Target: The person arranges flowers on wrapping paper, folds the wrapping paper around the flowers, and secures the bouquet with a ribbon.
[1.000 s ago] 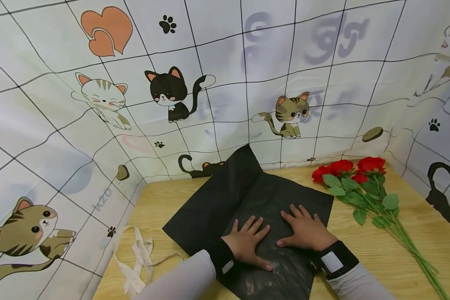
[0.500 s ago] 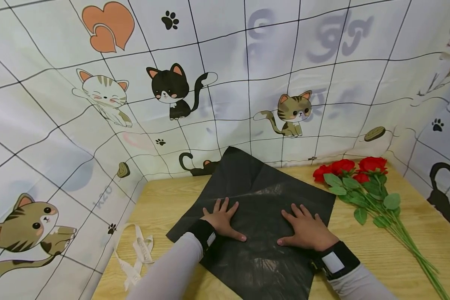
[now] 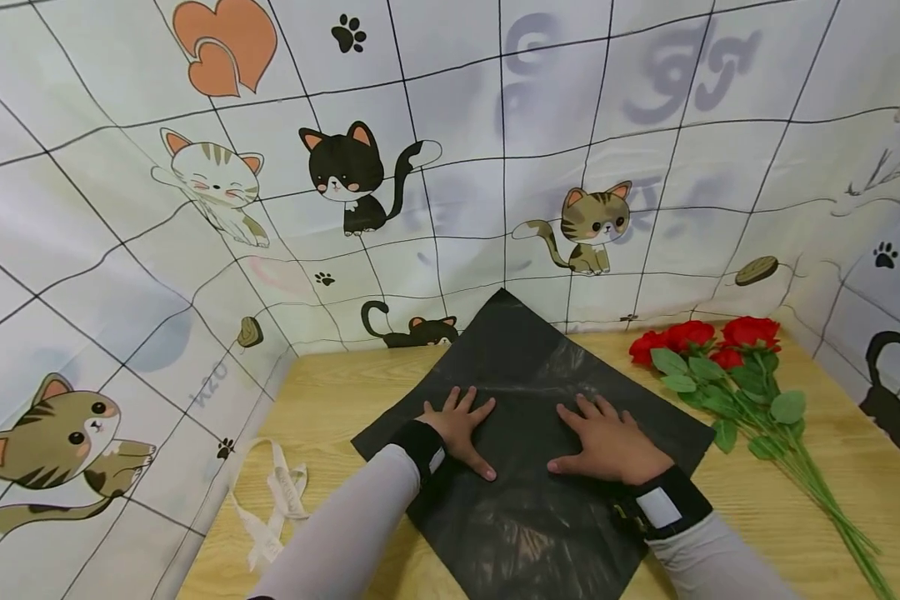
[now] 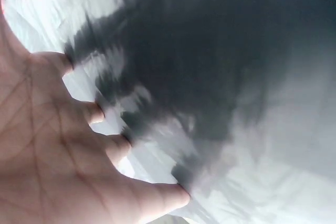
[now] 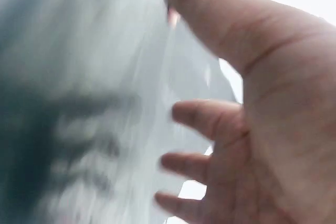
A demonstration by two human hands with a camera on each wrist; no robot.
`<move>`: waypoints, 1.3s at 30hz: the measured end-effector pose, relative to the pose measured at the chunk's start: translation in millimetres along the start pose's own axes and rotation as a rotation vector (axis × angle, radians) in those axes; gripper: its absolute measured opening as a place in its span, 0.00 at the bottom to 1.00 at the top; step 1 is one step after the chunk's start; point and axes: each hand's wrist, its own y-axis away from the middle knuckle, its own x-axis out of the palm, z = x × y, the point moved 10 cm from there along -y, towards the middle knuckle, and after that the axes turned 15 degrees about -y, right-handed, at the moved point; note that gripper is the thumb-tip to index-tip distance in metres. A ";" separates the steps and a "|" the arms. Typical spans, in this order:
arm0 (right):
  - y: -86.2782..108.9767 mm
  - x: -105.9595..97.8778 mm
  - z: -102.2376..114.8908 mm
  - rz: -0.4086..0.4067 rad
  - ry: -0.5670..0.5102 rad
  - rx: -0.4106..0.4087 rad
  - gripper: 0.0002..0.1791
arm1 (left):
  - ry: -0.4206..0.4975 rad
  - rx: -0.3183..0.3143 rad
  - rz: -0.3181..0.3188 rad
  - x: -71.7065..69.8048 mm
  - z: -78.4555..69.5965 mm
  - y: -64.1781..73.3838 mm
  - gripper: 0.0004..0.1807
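Observation:
A black sheet of wrapping paper (image 3: 532,508) lies on the table in the head view, one corner pointing at the back wall, with a faint crease across it. My left hand (image 3: 461,429) rests on its left half with the fingers spread. On the right half lies my right hand (image 3: 607,442), fingers also spread and thumb pointing left. In the left wrist view the fingertips of the left hand (image 4: 68,145) touch the shiny dark surface. The right wrist view is blurred; the right hand (image 5: 252,114) has its straight fingers close to the sheet.
Several red roses (image 3: 750,333) with long green stems lie along the right side of the wooden table (image 3: 345,400). A pale printed ribbon (image 3: 281,500) is loosely heaped at the left. Behind stands a cloth wall (image 3: 465,108) printed with cats and grid lines.
My left hand has moved left and apart from the right hand, which shifted little. The folded-over left part of the black paper has flattened, and the sheet has turned and shifted right.

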 end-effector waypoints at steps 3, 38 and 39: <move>-27.1 14.6 26.6 0.053 0.001 -0.084 0.57 | -0.022 0.000 0.001 -12.3 -9.2 7.8 0.72; -63.3 -12.0 -65.2 0.119 0.079 0.057 0.68 | 0.018 0.038 -0.057 -13.9 -15.8 18.4 0.68; -55.4 -13.9 -62.6 0.132 0.069 0.062 0.68 | 0.032 0.042 -0.054 -12.9 -14.0 18.4 0.68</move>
